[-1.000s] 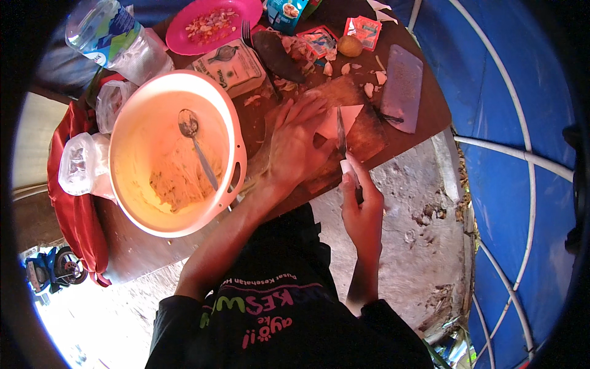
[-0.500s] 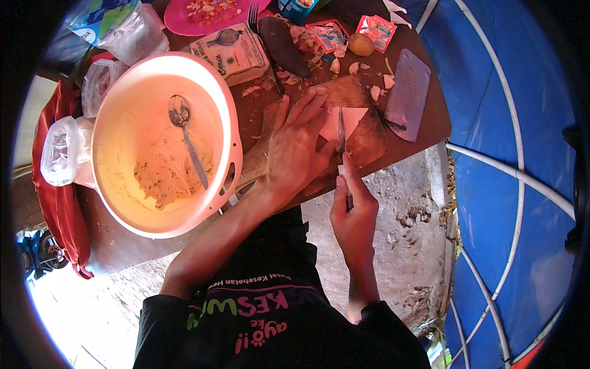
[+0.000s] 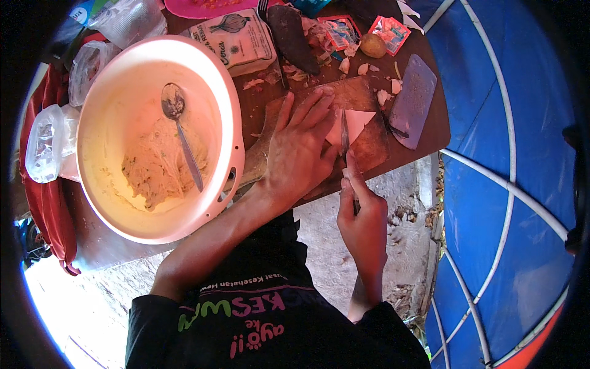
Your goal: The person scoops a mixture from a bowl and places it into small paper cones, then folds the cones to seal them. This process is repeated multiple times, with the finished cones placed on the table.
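A large pale plastic bowl (image 3: 161,132) sits on the left of the desk (image 3: 430,132), with a heap of yellowish mash inside and a metal spoon (image 3: 180,126) lying across it. Clear plastic bags (image 3: 46,150) rest against the bowl's left rim, beside red cloth (image 3: 43,215). Behind the bowl lies a pale printed packet (image 3: 239,40), then a dark elongated tuber (image 3: 292,37), small red sachets (image 3: 387,31) and a little brown potato (image 3: 372,45) (peelings are scattered around it). A grey scraper (image 3: 413,101) lies at the right edge. Blue tarpaulin (image 3: 504,154) covers the ground to the right.
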A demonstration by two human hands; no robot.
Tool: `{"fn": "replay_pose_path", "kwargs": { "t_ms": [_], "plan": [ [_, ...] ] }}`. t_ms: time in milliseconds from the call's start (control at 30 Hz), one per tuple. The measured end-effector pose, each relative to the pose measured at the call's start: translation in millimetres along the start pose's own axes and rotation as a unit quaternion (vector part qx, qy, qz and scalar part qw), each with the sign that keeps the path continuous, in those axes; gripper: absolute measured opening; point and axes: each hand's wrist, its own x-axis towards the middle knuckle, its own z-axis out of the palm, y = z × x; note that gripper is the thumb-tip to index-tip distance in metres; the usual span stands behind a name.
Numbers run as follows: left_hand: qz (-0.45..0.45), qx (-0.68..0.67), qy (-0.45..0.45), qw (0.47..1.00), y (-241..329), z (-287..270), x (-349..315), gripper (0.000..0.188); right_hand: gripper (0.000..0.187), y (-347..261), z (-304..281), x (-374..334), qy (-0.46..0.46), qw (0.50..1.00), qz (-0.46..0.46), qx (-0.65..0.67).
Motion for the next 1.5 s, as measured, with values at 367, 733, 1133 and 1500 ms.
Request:
{"fn": "replay_pose_path", "kwargs": {
  "t_ms": [367, 733, 1133, 1500],
  "plan": [
    [-0.009, 0.006, -0.020, 1.000, -1, 0, 0, 0.057, 0.049, -15, -21, 14, -0.080, 0.995, 0.048, -0.030],
    [0.003, 0.008, -0.013, 1.000, -2, -1, 0, 0.058, 0.040, -26, -50, 38, -0.154, 0.984, 0.077, -0.043],
    [0.018, 0.027, 0.015, 0.999, -6, 2, 2, 0.056, 0.039, -39, -34, 30, -0.105, 0.987, 0.094, -0.073],
    [0.042, 0.049, 0.022, 0.998, -12, 5, 0, 0.053, 0.038, -35, -25, 25, -0.067, 0.994, 0.081, -0.044]
  ]
}}
